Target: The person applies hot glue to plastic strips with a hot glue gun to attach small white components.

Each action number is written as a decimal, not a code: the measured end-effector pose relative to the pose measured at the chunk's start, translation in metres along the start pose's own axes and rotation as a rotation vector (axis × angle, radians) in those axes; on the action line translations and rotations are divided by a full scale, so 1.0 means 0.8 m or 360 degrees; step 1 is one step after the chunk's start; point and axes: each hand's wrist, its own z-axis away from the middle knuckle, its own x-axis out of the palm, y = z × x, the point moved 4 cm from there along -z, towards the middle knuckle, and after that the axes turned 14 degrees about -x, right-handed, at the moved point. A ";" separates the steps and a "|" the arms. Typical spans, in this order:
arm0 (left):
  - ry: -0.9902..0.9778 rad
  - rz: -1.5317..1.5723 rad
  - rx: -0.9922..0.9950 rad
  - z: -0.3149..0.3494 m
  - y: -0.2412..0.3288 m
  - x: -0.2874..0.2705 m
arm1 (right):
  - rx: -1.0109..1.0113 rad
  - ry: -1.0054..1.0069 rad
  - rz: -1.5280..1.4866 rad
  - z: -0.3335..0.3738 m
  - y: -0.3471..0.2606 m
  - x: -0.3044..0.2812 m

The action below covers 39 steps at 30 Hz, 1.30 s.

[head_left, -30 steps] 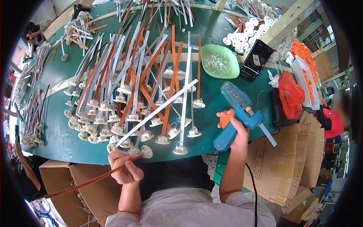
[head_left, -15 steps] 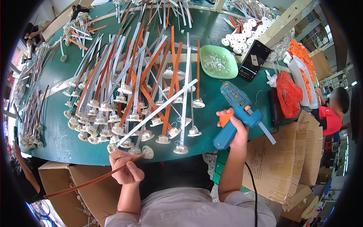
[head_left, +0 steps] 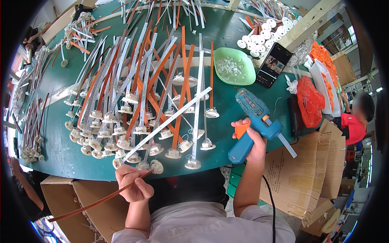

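Near the table's front edge, my left hand (head_left: 133, 184) is closed around a thin orange-brown strip (head_left: 89, 205). The strip's long tail hangs out to the left, and a round white cap (head_left: 157, 166) sits at its other end, just past my fingertips. My right hand (head_left: 257, 148) grips a blue glue gun (head_left: 252, 104) by its handle, fingers around the orange trigger. A clear glue stick (head_left: 287, 145) juts from the gun's back, while its nose points up and away. A white strip (head_left: 170, 121) lies slantwise just beyond my left hand.
Several strips with white caps (head_left: 109, 117) spread over the green table (head_left: 194, 168). A light-green bowl (head_left: 250, 79) holds small white bits. Right of it lie a phone (head_left: 273, 65) and a red plastic bag (head_left: 310, 101). Cardboard boxes (head_left: 291, 178) stand at the right; a person in red (head_left: 353, 127) is beyond.
The phone's screen now shows a picture where it was mostly dark. The view has shifted slightly. Both hands keep their holds, nearly still.
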 end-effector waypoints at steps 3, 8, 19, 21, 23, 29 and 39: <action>-0.0023 -0.0029 -0.0018 0.000 0.001 -0.002 | 0.0009 0.0020 -0.0014 0.003 -0.001 0.001; -0.0010 0.0000 -0.0004 0.000 0.000 -0.001 | -0.0012 0.0003 -0.0034 0.001 0.002 -0.001; -0.0007 0.0021 0.0005 -0.001 0.000 0.000 | -0.0017 0.0027 0.0015 0.002 0.000 0.000; -0.0018 0.0007 0.0002 -0.002 0.000 0.002 | -0.0017 0.0009 -0.0004 0.001 0.000 -0.001; -0.0004 0.0024 -0.0006 -0.001 0.000 0.001 | -0.0006 -0.0005 0.0033 0.002 0.000 -0.001; 0.0032 0.0090 -0.0097 -0.002 0.000 0.002 | -0.0007 0.0010 0.0021 0.002 -0.001 0.003; 0.0098 0.0156 -0.0289 -0.005 -0.004 0.003 | -0.0026 -0.0024 0.0025 0.001 -0.001 -0.002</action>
